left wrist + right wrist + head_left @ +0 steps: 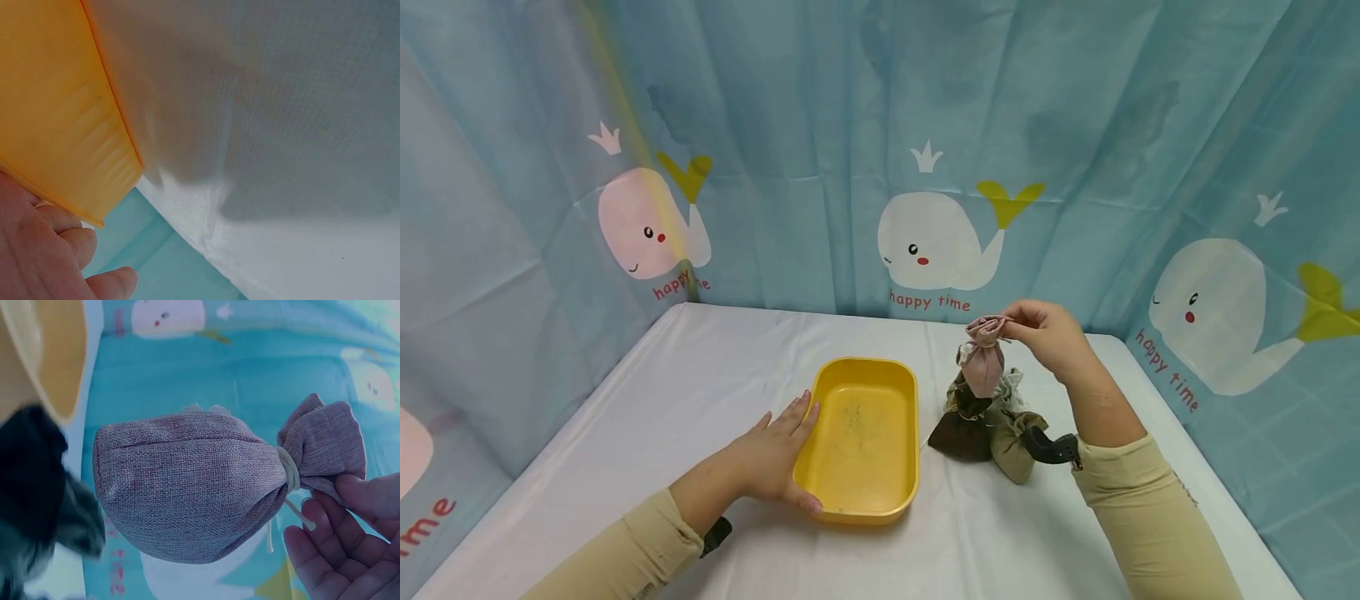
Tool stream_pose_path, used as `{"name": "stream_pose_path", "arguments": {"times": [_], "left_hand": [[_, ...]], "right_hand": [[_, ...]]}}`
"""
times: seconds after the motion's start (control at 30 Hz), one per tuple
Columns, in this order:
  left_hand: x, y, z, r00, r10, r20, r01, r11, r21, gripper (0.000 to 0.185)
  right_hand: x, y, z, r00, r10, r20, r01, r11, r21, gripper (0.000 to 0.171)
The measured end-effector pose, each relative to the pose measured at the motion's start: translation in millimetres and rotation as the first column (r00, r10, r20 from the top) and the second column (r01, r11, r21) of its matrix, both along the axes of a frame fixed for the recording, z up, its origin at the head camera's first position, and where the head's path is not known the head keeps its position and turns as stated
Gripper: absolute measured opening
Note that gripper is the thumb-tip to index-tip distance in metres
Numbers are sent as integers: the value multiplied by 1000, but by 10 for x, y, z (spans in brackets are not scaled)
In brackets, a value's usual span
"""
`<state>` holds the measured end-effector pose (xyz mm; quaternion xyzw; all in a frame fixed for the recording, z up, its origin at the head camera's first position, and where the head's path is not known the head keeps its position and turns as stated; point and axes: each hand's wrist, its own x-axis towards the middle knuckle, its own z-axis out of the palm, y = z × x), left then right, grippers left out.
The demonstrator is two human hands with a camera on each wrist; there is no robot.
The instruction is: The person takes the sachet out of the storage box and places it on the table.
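Observation:
A yellow plastic tub (863, 442) sits on the white table. My left hand (775, 458) rests flat against the tub's left rim (69, 144), fingers straight and thumb at its near corner. My right hand (1045, 333) pinches the gathered top of a small pink cloth pouch (983, 354) tied with a pale cord, and holds it up above a pile of other pouches (992, 425). The right wrist view shows the pink pouch (200, 487) hanging free, my fingers (350, 519) at its tied neck.
The pile holds dark brown, olive and pale pouches, just right of the tub. A white cloth (625, 433) covers the table. Blue curtains with white whales (936, 237) close in the back and both sides.

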<state>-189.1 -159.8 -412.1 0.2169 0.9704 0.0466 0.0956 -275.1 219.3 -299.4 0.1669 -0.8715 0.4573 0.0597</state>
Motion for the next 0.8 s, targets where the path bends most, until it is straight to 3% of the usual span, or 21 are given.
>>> {"name": "stream_pose_path", "arguments": {"times": [0.2,0.47,0.8], "left_hand": [[-22,-23,-44,1000,8,7,-8,1000,-2,140],[-17,-17,-14,1000,3,19,-3,1000,1,139],[-4,-8,7,1000,13,28,-13,1000,4,140]], "right_hand": [[18,240,-49,994,-103,-42,104,994,19,25],[41,558,-152,971,-227,-82,230,973,35,25],[50,900,-449,958,-272,-93,281,955,98,22]]}}
